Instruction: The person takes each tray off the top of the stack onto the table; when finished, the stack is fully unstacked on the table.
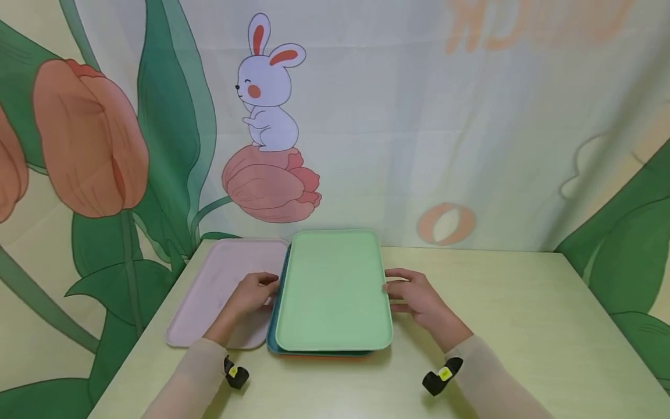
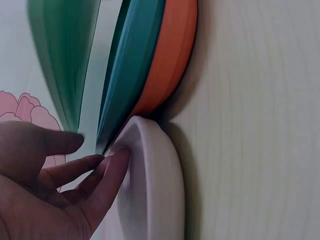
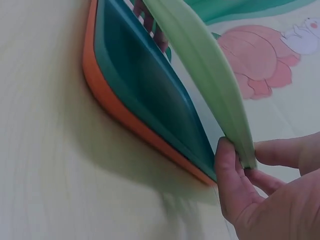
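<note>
A light green tray (image 1: 335,291) is raised and tilted over a stack. My right hand (image 1: 416,294) pinches its right edge, thumb on one face and fingers on the other in the right wrist view. Below it lie a teal tray (image 3: 145,85) and an orange tray (image 3: 125,117), nested together. My left hand (image 1: 251,297) is at the stack's left side, over the pale pink tray (image 1: 225,279). In the left wrist view its fingers are loosely bent by the pink tray's rim, and the thumb lies close under the green tray's blurred corner without visibly gripping it.
All the trays are on a pale wood-grain table (image 1: 497,314). A printed curtain (image 1: 377,145) with a rabbit and tulips hangs behind the table's far edge. The pink tray lies flat at the left, touching or nearly touching the stack.
</note>
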The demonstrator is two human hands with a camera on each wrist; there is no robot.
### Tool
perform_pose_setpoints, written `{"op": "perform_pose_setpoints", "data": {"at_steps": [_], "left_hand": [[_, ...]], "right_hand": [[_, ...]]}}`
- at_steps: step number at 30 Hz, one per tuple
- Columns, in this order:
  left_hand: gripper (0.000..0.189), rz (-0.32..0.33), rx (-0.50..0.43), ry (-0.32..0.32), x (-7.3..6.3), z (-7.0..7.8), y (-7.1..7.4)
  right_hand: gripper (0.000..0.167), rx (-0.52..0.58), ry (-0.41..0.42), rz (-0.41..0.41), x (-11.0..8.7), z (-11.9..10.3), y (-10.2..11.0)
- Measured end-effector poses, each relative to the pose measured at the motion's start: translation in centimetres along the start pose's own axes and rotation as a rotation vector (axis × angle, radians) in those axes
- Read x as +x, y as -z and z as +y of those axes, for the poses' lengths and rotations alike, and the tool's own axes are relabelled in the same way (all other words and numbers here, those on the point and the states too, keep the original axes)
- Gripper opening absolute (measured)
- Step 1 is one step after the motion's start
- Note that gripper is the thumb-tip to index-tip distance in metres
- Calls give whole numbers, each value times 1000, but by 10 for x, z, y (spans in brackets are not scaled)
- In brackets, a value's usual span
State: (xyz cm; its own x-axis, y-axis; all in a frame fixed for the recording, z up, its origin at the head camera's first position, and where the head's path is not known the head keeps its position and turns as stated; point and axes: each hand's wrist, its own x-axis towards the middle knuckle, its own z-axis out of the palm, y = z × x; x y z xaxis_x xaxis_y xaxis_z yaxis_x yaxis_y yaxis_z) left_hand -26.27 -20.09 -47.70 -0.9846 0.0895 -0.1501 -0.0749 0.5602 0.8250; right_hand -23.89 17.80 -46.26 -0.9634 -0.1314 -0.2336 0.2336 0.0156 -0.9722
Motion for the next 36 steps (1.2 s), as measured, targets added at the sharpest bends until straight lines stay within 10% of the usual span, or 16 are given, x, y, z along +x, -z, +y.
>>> {"op": "perform_pose_setpoints", "data": {"at_steps": [17, 36], "left_hand": [[48, 10, 55, -13, 1, 1, -7], [46, 12, 41, 3, -1, -3, -5]], "right_hand": [[64, -77, -29, 36, -28, 12, 117], [47, -46, -110, 73, -40, 25, 196]]}}
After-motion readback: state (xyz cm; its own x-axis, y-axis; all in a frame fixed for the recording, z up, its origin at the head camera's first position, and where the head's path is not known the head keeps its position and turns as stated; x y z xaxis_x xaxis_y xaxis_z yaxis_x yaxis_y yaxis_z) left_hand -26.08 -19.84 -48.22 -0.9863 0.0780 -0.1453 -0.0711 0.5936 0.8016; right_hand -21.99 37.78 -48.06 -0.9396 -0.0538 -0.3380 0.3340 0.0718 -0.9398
